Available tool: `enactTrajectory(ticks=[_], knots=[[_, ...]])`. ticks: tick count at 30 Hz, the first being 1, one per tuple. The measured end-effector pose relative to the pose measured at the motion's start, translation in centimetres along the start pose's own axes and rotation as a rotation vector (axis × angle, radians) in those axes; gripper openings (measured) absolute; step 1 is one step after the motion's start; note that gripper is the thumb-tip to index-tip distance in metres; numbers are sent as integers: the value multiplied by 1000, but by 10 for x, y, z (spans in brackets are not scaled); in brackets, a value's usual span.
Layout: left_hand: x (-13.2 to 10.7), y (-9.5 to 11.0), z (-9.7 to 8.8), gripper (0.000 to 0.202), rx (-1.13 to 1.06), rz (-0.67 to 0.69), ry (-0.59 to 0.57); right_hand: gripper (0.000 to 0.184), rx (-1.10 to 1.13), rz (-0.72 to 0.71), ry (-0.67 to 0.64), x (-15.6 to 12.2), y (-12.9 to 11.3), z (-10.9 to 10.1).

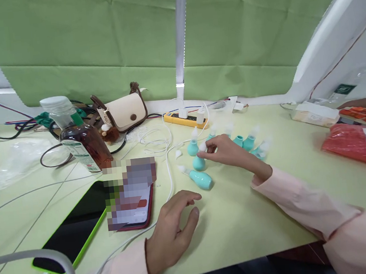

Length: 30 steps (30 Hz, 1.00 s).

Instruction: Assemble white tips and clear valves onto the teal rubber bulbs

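My right hand (220,149) pinches the whitish nozzle tip (203,147) of a teal rubber bulb, a nasal aspirator by its look (199,163), which stands upright on the table. Another teal bulb aspirator (202,180) lies on its side just in front, its pale nozzle pointing left. Behind the pinched one, a third teal bulb (193,147) stands with a clear tip on. A loose translucent tip (178,154) lies to the left. My left hand (176,231) hovers near the table's front, thumb and fingers apart, holding nothing.
Several more teal bulbs (249,142) stand or lie beyond my right hand. A yellow power strip (184,120), a cream handbag (126,110) and a brown bottle (84,143) are behind. Two phones (73,225) and white cables lie left. A red plastic package (357,145) lies right.
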<state>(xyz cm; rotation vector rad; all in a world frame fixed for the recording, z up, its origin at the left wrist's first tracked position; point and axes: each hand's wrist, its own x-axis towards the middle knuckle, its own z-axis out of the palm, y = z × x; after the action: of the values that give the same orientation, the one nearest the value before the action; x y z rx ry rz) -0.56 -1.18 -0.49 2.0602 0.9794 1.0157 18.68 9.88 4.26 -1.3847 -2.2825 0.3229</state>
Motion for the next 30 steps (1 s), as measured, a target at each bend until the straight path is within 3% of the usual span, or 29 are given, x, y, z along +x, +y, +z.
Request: enactTrajectory(ticks=[9, 12, 14, 18, 20, 23, 27, 30], knots=[[-2, 0, 1, 18, 25, 29, -35, 34, -41, 8, -107, -2, 1, -16], [-2, -1, 1, 18, 39, 41, -39, 56, -45, 38, -41, -2, 11, -37], [-2, -2, 1, 19, 51, 54, -48, 59, -123, 71, 39, -2, 21, -54], [-2, 0, 1, 19, 66, 77, -63, 58, -509, 189, 201, 1, 47, -75], [-2, 0, 1, 19, 68, 88, -60, 61, -646, 289, 120, 2, 58, -76], [-2, 1, 0, 19, 77, 102, -51, 63, -660, 417, -77, 5, 70, -69], [-2, 1, 0, 19, 89, 101, -59, 52, -620, 454, -223, 8, 75, -63], [-2, 1, 0, 19, 94, 101, -60, 43, -636, 447, -254, 10, 75, -62]])
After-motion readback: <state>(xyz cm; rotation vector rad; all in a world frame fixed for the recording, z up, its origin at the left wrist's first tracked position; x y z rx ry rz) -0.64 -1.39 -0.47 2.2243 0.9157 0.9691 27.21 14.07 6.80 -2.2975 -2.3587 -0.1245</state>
